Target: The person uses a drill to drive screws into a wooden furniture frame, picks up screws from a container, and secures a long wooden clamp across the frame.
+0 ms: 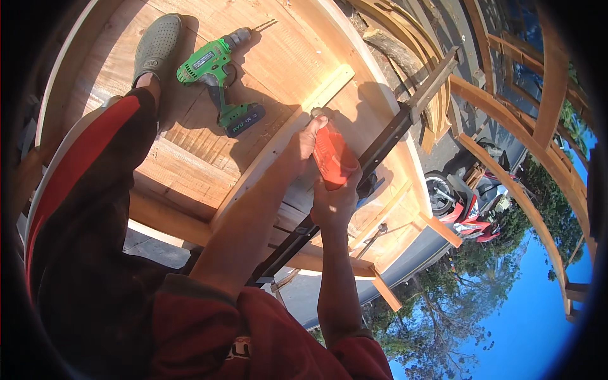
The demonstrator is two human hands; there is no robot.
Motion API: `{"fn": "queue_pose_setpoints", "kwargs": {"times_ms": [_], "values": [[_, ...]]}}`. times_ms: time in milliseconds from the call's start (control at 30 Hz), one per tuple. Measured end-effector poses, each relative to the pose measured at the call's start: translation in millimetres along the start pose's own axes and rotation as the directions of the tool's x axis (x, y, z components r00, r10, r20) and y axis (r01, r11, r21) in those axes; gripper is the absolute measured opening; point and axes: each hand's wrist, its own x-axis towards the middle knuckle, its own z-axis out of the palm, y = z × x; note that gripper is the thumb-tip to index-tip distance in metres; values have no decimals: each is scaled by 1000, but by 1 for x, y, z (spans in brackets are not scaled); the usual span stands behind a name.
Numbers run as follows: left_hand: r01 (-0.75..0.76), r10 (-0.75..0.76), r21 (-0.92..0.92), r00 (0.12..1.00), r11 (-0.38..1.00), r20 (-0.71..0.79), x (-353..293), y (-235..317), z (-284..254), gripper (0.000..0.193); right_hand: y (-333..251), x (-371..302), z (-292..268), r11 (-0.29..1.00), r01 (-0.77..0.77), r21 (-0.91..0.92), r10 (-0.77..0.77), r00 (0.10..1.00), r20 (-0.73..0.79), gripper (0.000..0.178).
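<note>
Both my hands are closed around an orange-red, plastic-bodied power tool (333,156) with vent slots; its exact kind I cannot make out. My left hand (308,137) grips its far left end, thumb lying on top. Round the near end wraps my right hand (334,201). The tool is over a curved wooden frame (269,152), close to a long dark metal bar clamp (386,140) that runs diagonally beneath my right wrist. A green cordless drill (212,69) with a bit fitted lies on its side on the wooden planks (278,60), left of my hands.
My foot in a grey clog (158,47) stands on the planks beside the drill. Raised wooden ribs and a curved rim (373,76) bound the work. Curved timber frames (506,171) stand at the right. Beyond the rim is a red motorcycle (465,212).
</note>
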Motion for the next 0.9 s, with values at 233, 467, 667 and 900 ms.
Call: {"fn": "queue_pose_setpoints", "kwargs": {"times_ms": [233,467,667,900], "values": [[30,87,-349,946,937,313,26,19,-11,44,-77,46,-15,821,266,-505,-149,954,259,69],[-16,19,81,999,997,-36,23,15,34,51,-39,97,-54,983,-70,-172,119,949,292,51],[40,18,439,992,897,-126,26,14,3,49,16,37,-9,998,4,-61,-2,999,35,58],[-6,33,-192,990,981,139,9,37,4,46,-85,49,-6,899,69,-432,-3,988,152,68]]}}
